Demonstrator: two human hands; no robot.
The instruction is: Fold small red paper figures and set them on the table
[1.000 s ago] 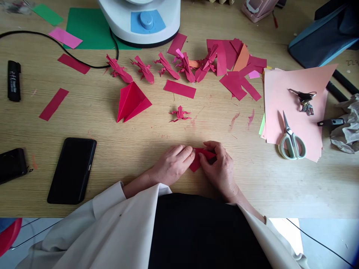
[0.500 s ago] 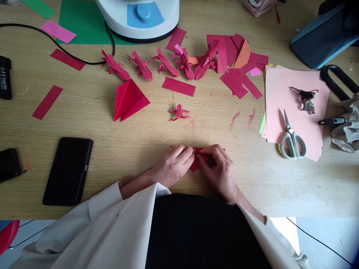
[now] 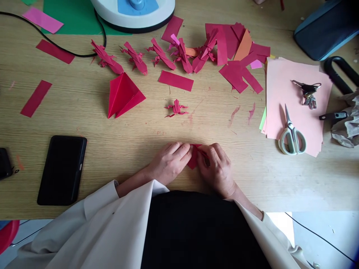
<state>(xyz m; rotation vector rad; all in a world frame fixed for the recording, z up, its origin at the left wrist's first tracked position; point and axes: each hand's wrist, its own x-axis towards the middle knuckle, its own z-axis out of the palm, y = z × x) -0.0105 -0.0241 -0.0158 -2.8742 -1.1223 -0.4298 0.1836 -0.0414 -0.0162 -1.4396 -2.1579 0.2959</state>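
Note:
A small piece of folded red paper [image 3: 193, 161] lies on the table near its front edge, partly hidden by my fingers. My left hand [image 3: 170, 161] presses its left side, fingers together. On the right side, my right hand [image 3: 216, 166] pinches a part of the paper between thumb and forefinger. Beyond my hands sits a small red origami frog [image 3: 176, 108] with thin spread legs. Farther left stands a larger folded red paper shape [image 3: 125, 96]. Behind them is a row of several red origami figures, among them a long one [image 3: 135, 59].
Scissors [image 3: 292, 138] and metal clips [image 3: 308, 93] rest on pink paper sheets [image 3: 286, 80] at the right. A black phone [image 3: 62, 170] lies at the left. A white lamp base [image 3: 134, 18] stands at the back, its black cable [image 3: 58, 46] running left. Red paper scraps [image 3: 234, 76] lie at the back right.
The camera view has shifted slightly. My right thumb and forefinger have moved closer in, and the flap that stuck out between them now lies lower, mostly covered.

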